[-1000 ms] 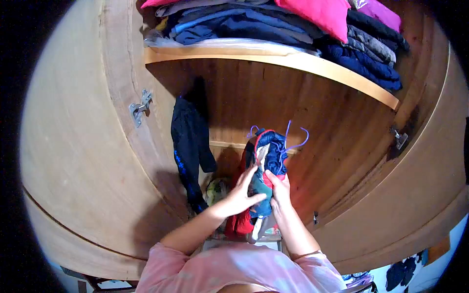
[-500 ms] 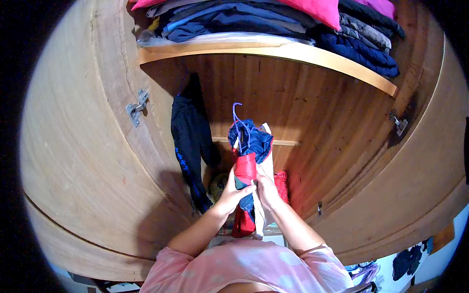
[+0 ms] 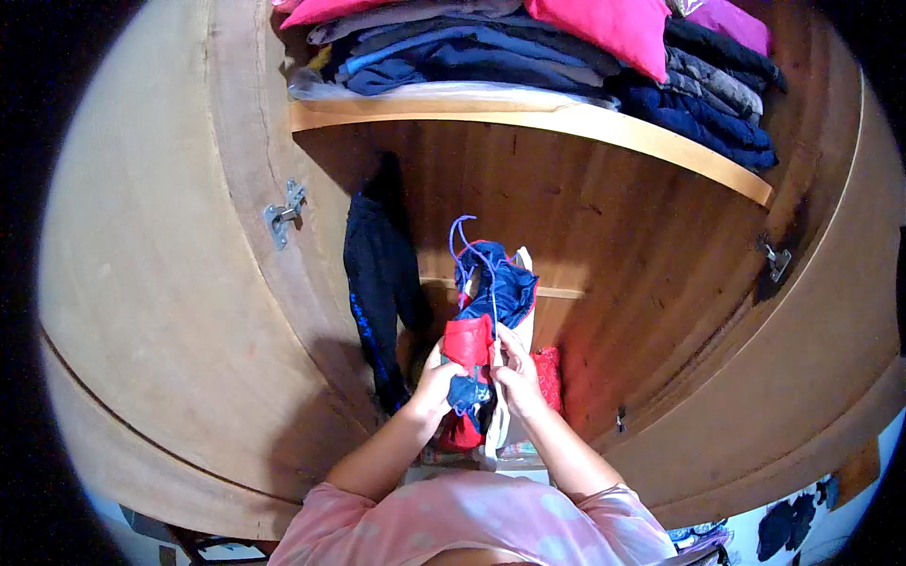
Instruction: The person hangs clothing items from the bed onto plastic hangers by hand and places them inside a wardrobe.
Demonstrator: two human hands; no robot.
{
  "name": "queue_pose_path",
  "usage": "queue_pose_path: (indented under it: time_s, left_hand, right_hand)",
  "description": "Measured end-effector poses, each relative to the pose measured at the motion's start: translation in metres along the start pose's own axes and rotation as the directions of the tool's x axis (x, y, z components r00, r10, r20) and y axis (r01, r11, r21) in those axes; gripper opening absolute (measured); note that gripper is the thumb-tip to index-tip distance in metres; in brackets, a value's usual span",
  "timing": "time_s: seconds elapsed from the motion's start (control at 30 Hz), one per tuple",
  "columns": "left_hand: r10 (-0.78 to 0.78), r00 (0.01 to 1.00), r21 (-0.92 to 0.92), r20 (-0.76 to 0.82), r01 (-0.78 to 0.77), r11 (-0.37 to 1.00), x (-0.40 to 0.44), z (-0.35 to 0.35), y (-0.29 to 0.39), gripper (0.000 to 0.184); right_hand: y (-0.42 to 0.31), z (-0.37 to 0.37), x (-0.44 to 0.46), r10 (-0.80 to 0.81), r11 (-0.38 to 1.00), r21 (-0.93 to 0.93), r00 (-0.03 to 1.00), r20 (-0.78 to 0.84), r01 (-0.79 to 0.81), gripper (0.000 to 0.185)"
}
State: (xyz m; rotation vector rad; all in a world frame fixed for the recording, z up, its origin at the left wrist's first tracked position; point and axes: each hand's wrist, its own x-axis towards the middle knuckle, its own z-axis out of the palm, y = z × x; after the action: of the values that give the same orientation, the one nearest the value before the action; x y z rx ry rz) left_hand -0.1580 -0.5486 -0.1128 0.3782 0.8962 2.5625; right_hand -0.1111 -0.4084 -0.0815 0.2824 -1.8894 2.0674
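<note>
Between my hands is a red, navy and white jacket [image 3: 469, 341], bunched upright in front of my chest. A thin purple hanger [image 3: 461, 231] rises from its navy-lined top, hook uppermost. My left hand [image 3: 436, 385] is wrapped around the jacket's left side, beside the red part. On the other side, my right hand [image 3: 519, 379] pinches the white edge between thumb and fingers. The jacket's lower end hangs toward my waist, partly hidden by my hands.
An open wooden wardrobe surrounds me, with a door on each side. Black trousers [image 3: 382, 274] hang at the inner left. Folded clothes [image 3: 472, 55] are stacked on the upper shelf [image 3: 538, 115]. A red patterned item [image 3: 548, 373] lies behind my right hand.
My hands and the jacket sit slightly lower in view. My right thumb has shifted onto the white edge, and more navy fabric shows below the red part. The camera view has tilted slightly.
</note>
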Motion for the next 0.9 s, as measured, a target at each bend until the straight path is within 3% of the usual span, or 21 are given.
queue_pose_path:
  time_s: [0.03,0.13,0.23,0.27,0.3,0.4,0.5,0.53,0.63,0.7,0.9]
  left_hand:
    - [0.011,1.0,-0.001,-0.001,-0.011,1.0,0.001,-0.002,-0.002,0.061]
    - [0.027,0.999,-0.004,-0.037,-0.027,1.0,0.001,-0.002,0.003,0.064]
    - [0.036,0.998,-0.038,-0.055,-0.039,0.999,0.001,0.003,0.015,0.061]
    - [0.042,0.998,-0.042,-0.045,-0.044,0.998,0.001,0.001,0.018,0.06]
    - [0.047,0.998,-0.046,-0.031,-0.049,0.998,0.003,-0.002,0.02,0.059]
    - [0.043,0.997,-0.037,-0.069,-0.046,0.998,0.003,0.007,0.029,0.057]
    - [0.049,0.993,-0.003,-0.108,-0.049,0.999,0.002,0.017,0.048,0.059]
    - [0.051,0.994,0.02,-0.1,-0.049,0.999,0.015,0.008,0.059,0.059]
    - [0.042,0.998,0.031,-0.039,-0.041,0.999,0.052,-0.003,0.098,0.055]
    - [0.093,0.993,0.098,-0.071,-0.086,0.991,0.077,-0.001,0.124,0.05]
    - [0.207,0.978,0.16,0.035,-0.21,0.965,0.153,-0.001,0.177,0.047]
  right_hand:
    - [0.003,-0.002,0.001,0.007,0.995,0.101,1.0,-0.029,-0.004,0.077]
    - [0.001,-0.007,0.003,0.052,0.998,0.035,0.998,-0.039,-0.051,0.072]
    - [-0.019,-0.012,0.001,0.215,0.972,0.119,0.973,-0.082,-0.204,0.067]
    - [-0.025,-0.011,0.001,0.114,0.989,0.106,0.988,-0.106,-0.103,0.065]
    - [-0.023,-0.01,0.005,0.109,0.979,0.188,0.979,-0.171,-0.077,0.065]
    - [-0.039,-0.02,0.009,0.179,0.934,0.323,0.982,-0.063,-0.149,0.066]
    - [-0.065,-0.019,0.004,0.198,0.919,0.378,0.961,-0.194,-0.113,0.069]
    - [-0.064,-0.019,0.009,0.208,0.909,0.393,0.968,-0.14,-0.139,0.069]
    - [-0.042,-0.031,0.017,0.156,0.935,0.346,0.965,-0.212,-0.075,0.069]
    - [-0.037,-0.031,0.02,0.15,0.938,0.339,0.969,-0.199,-0.075,0.069]
    - [-0.033,-0.029,0.021,0.153,0.925,0.371,0.974,-0.17,-0.081,0.07]
